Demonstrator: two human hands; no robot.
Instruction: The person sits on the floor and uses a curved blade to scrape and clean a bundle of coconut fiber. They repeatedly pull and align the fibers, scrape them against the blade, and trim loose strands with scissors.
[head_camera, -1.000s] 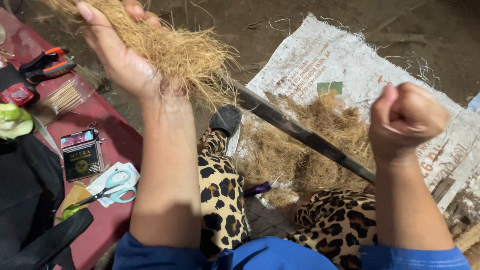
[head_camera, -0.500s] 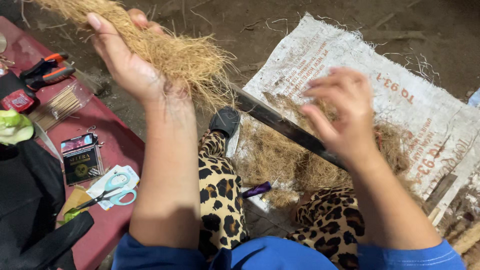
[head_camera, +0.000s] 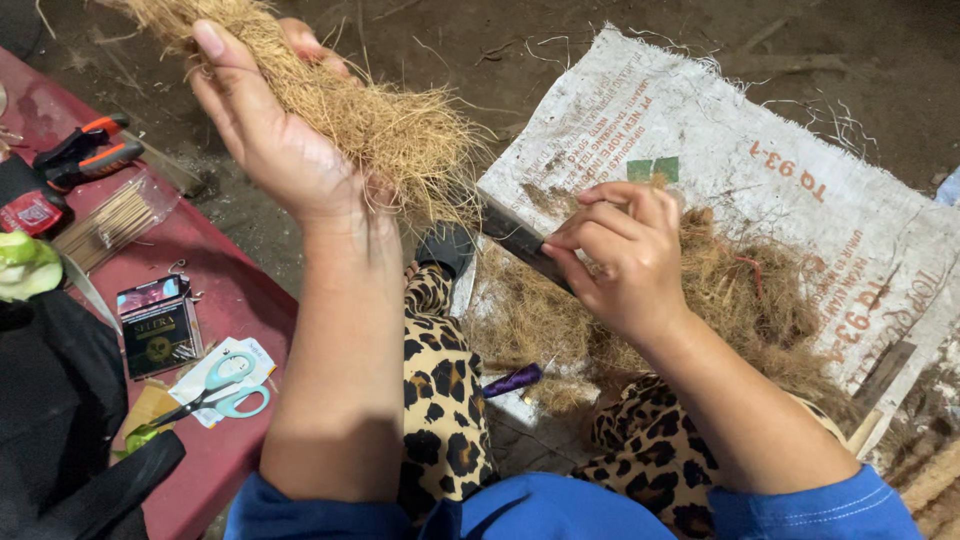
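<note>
Left hand (head_camera: 275, 150) raised, fingers closed around a bundle of coconut fibre (head_camera: 370, 115). Right hand (head_camera: 625, 260) lower, fingers curled against a dark blade (head_camera: 515, 238) above the woven sack (head_camera: 760, 190); whether they grip it cannot be told.

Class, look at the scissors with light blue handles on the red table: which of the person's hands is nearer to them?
Left. The left hand is above the scissors; the right hand is farther across.

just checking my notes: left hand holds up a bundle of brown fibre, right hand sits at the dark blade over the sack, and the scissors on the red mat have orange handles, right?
Not quite: the scissors on the red mat have pale teal handles, as the head view shows. The rest stands.
</note>
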